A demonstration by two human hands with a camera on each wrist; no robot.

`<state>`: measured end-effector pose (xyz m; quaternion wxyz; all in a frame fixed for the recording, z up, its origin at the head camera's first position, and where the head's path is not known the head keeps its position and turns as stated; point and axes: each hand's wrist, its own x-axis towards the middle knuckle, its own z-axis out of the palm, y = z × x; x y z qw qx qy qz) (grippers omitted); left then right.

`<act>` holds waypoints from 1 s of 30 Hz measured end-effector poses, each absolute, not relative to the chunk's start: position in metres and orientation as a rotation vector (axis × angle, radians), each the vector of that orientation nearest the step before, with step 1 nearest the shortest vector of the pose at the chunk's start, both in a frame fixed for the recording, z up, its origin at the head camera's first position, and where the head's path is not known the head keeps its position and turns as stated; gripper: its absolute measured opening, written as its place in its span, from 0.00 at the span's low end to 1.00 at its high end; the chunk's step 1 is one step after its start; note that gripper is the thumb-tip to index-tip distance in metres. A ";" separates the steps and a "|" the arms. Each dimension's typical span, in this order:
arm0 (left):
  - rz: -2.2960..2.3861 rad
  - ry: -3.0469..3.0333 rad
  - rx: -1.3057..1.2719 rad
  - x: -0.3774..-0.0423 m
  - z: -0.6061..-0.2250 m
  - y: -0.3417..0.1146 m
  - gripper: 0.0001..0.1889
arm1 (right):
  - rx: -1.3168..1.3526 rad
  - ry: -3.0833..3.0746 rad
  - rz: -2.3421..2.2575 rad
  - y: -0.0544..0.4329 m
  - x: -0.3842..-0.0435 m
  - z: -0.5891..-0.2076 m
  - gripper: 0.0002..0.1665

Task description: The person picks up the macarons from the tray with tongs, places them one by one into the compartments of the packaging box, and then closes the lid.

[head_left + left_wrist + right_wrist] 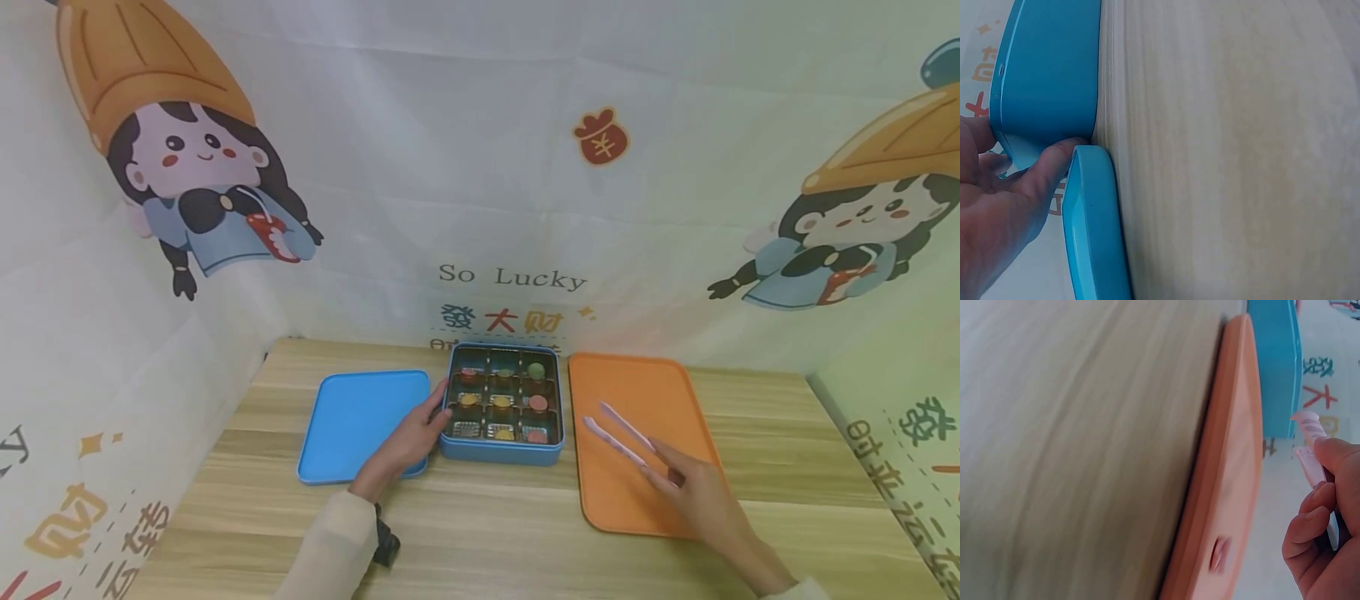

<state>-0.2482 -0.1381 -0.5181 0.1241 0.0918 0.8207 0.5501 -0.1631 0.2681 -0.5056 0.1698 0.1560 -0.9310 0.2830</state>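
Observation:
A blue tin box point(501, 452) stands on the table, its inside split into several compartments. Small round pieces in green, yellow and pink, like candies or cookies, lie in most of them; the front left compartment shows none. My left hand point(408, 440) rests its fingers against the box's left wall, the thumb point(1054, 164) touching the side low down in the left wrist view. In my right hand point(693, 492) I hold pale pink tongs point(621, 439) over an orange tray point(637, 508). The tong tips are apart, with nothing between them.
A blue lid point(352, 429) lies left of the box, under my left wrist, its rim turned up. On the tray is a small reddish mark point(1219, 553), too unclear to name. Behind the wooden table point(480, 525) hangs a printed cloth point(420, 167).

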 end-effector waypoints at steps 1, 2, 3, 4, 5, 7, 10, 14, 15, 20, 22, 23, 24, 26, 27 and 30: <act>1.604 2.393 0.269 -0.248 -0.518 -0.138 0.32 | 0.432 -2.658 0.815 0.272 -0.161 -0.506 0.26; 1.602 2.395 0.266 -0.248 -0.518 -0.138 0.32 | 0.424 -2.665 0.805 0.276 -0.160 -0.505 0.25; 1.600 2.399 0.266 -0.248 -0.518 -0.138 0.32 | 0.420 -2.667 0.794 0.280 -0.159 -0.506 0.25; 1.597 2.403 0.267 -0.248 -0.519 -0.138 0.32 | 0.422 -2.668 0.790 0.284 -0.157 -0.506 0.25; 1.595 2.403 0.270 -0.248 -0.519 -0.138 0.32 | 0.426 -2.671 0.791 0.288 -0.156 -0.506 0.24; 1.598 2.397 0.275 -0.248 -0.519 -0.137 0.32 | 0.445 -2.682 0.795 0.296 -0.153 -0.505 0.24; 1.605 2.386 0.271 -0.248 -0.518 -0.137 0.32 | 0.465 -2.720 0.802 0.310 -0.150 -0.503 0.24; 1.613 2.382 0.253 -0.247 -0.518 -0.138 0.32 | 0.478 -2.766 0.835 0.331 -0.147 -0.503 0.24; 1.616 2.380 0.252 -0.247 -0.518 -0.138 0.32 | 0.486 -2.768 0.846 0.337 -0.147 -0.504 0.24; 1.607 2.380 0.249 -0.247 -0.518 -0.139 0.32 | 0.571 -2.724 0.891 0.365 -0.148 -0.515 0.24; 1.599 2.384 0.250 -0.246 -0.518 -0.138 0.32 | 0.614 -2.687 0.907 0.375 -0.147 -0.520 0.24; 1.600 2.385 0.251 -0.246 -0.518 -0.138 0.32 | 0.633 -2.670 0.921 0.379 -0.147 -0.522 0.24; 1.600 2.385 0.250 -0.246 -0.517 -0.138 0.32 | 0.645 -2.651 0.916 0.383 -0.146 -0.523 0.25; 1.604 2.385 0.247 -0.247 -0.517 -0.138 0.32 | 0.661 -2.623 0.932 0.389 -0.144 -0.526 0.26; 1.608 2.384 0.246 -0.247 -0.517 -0.137 0.32 | 0.661 -2.615 0.935 0.391 -0.144 -0.527 0.27; 1.612 2.383 0.235 -0.247 -0.516 -0.137 0.32 | 0.630 -2.612 0.921 0.395 -0.142 -0.527 0.27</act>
